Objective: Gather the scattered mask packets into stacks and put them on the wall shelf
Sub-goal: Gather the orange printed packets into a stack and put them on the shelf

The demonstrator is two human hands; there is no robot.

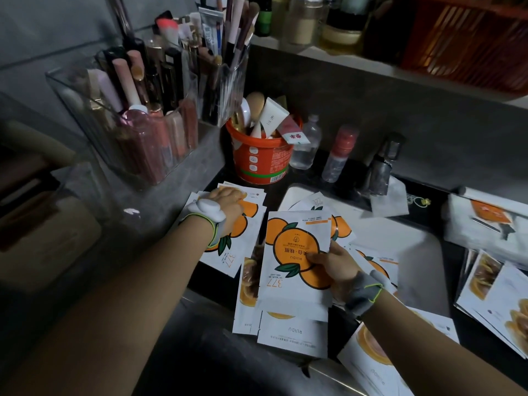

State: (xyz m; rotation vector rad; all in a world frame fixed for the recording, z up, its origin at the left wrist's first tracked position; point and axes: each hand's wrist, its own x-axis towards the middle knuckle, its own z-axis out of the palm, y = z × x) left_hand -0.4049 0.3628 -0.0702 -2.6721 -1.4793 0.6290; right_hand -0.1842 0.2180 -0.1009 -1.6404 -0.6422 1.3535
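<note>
White mask packets with orange fruit prints lie scattered over the dark counter. My right hand [333, 265] pinches the right edge of one orange-print packet [294, 252] and holds it above several overlapping packets [288, 330]. My left hand [228, 205] reaches over a small pile of packets [245, 224] at the left, fingers curled down onto its far edge. More packets [491, 298] lie at the right edge. The wall shelf [357, 60] runs across the top right, above the counter.
A clear organiser [128, 115] full of cosmetics stands at the left. An orange tub [261, 158] with tubes, small bottles [340, 152] and a dark bottle [383, 167] stand along the back. Jars and a red basket [468, 38] fill the shelf. A white tray [400, 232] lies under some packets.
</note>
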